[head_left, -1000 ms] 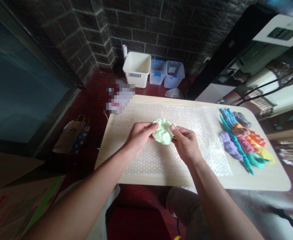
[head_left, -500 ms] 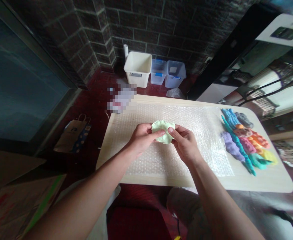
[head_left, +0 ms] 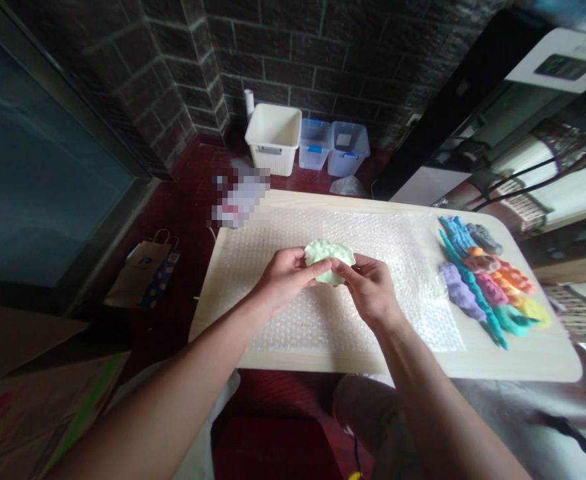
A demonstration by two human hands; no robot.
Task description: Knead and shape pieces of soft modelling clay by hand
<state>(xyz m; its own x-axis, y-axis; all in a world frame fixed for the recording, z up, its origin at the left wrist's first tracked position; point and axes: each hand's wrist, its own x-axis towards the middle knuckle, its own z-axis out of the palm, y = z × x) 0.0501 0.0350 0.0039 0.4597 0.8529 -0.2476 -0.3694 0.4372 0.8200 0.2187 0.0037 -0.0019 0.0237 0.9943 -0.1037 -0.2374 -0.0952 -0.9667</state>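
Note:
A flattened piece of pale green modelling clay (head_left: 329, 251) with a lumpy, uneven rim is held up over the table. My left hand (head_left: 293, 270) grips its left side, thumb on the near face. On the right side my right hand (head_left: 370, 280) pinches it too, and the two thumb tips meet near the middle of the clay. The other fingers are mostly hidden behind it. Beneath lies a sheet of bubble wrap (head_left: 283, 320) on the pale wooden table (head_left: 513, 363).
Clay pieces in several colours, among them a purple lump (head_left: 460, 290) and a long teal roll (head_left: 477, 300), lie at the table's right. Beyond the far edge stand a white bin (head_left: 275, 150) and two clear boxes (head_left: 347, 150). A paper bag (head_left: 137, 273) is on the floor left.
My right thumb has moved left and down to meet the left thumb. The clay looks slightly wider and tilted differently. Both hands still hold it.

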